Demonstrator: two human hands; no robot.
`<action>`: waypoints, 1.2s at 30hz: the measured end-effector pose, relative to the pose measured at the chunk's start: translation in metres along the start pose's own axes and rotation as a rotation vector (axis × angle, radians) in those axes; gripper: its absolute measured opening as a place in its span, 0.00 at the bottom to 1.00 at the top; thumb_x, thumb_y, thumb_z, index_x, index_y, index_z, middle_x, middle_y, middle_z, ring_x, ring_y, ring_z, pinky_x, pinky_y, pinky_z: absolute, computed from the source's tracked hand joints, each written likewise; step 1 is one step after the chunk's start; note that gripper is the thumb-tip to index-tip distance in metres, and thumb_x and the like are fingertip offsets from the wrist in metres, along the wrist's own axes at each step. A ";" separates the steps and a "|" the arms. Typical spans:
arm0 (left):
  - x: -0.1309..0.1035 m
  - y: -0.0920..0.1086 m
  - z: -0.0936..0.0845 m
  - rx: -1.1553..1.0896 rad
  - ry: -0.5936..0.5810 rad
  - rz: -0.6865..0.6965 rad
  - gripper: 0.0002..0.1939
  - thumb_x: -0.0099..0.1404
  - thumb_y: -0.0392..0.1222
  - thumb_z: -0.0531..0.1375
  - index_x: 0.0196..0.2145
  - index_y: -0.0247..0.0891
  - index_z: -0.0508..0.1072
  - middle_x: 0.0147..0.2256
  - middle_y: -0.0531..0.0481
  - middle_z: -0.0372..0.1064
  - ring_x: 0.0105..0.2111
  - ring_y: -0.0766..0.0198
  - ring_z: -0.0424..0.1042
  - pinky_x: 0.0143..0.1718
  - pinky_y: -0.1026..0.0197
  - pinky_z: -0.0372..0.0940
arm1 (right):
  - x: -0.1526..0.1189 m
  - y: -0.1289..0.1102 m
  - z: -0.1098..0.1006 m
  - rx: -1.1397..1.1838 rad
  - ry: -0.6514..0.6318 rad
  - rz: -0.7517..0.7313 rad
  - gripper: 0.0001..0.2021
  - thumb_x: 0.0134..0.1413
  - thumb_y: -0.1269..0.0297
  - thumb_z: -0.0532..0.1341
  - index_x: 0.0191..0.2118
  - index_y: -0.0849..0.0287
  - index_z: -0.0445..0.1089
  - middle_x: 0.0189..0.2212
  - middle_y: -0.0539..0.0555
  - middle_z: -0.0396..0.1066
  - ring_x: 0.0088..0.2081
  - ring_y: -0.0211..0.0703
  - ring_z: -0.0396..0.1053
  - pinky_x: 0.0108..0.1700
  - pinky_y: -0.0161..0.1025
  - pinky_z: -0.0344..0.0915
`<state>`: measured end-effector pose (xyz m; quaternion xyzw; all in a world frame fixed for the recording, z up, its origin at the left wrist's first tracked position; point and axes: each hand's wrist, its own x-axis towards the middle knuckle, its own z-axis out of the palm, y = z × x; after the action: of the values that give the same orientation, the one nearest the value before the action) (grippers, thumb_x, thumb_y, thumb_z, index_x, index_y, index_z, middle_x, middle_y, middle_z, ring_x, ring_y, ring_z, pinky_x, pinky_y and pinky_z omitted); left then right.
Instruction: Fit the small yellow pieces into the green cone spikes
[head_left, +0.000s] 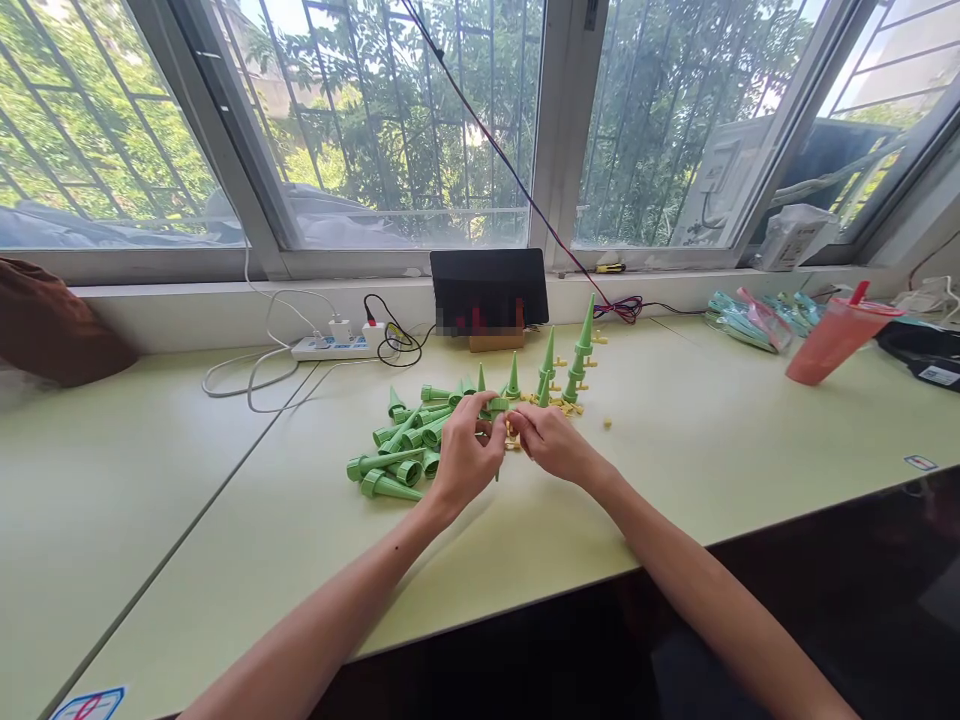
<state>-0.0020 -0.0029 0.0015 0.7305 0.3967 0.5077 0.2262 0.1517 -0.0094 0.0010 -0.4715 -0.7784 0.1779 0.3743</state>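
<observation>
My left hand (466, 452) is closed around a green plastic watering spike (498, 405), its cap end up and its thin tip pointing down below the fingers. Against the side of that spike, my right hand (556, 441) pinches with thumb and forefinger; whatever is in the pinch is hidden. Left of my hands lies a loose pile of green spikes (386, 487), cone-shaped with ribbed caps. Beyond my right hand, spikes with yellow side valves stand upright in a stack (576, 375). Small yellow valves (568, 408) are scattered by its foot.
A tablet (489, 285) leans on a brown stand (496, 340) at the back. A power strip (334, 346) with cables lies behind the pile. Toward the right are a red cup with a straw (836, 340) and plastic packets (742, 322). A small yellow piece (607, 424) lies alone.
</observation>
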 end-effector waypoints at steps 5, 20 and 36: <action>0.000 0.003 -0.001 -0.045 -0.010 -0.029 0.12 0.64 0.42 0.56 0.45 0.39 0.68 0.43 0.45 0.65 0.22 0.72 0.69 0.21 0.68 0.67 | 0.000 -0.001 0.000 0.015 0.000 -0.025 0.22 0.68 0.54 0.43 0.25 0.58 0.59 0.21 0.49 0.62 0.23 0.35 0.57 0.28 0.34 0.52; 0.002 0.005 -0.004 0.005 0.025 -0.040 0.11 0.64 0.42 0.56 0.44 0.40 0.69 0.42 0.48 0.66 0.20 0.74 0.67 0.20 0.68 0.64 | 0.000 -0.005 0.000 -0.031 0.090 -0.005 0.17 0.67 0.55 0.47 0.28 0.57 0.59 0.20 0.47 0.59 0.22 0.36 0.54 0.26 0.33 0.48; 0.001 0.007 -0.004 -0.025 -0.022 -0.026 0.13 0.66 0.44 0.55 0.47 0.40 0.67 0.43 0.46 0.65 0.21 0.72 0.69 0.21 0.66 0.66 | 0.000 -0.004 0.000 -0.011 0.081 0.016 0.18 0.67 0.55 0.46 0.26 0.57 0.52 0.19 0.46 0.55 0.21 0.35 0.51 0.25 0.33 0.46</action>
<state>-0.0028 -0.0058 0.0086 0.7279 0.3972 0.5018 0.2462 0.1494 -0.0115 0.0042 -0.4867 -0.7598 0.1575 0.4013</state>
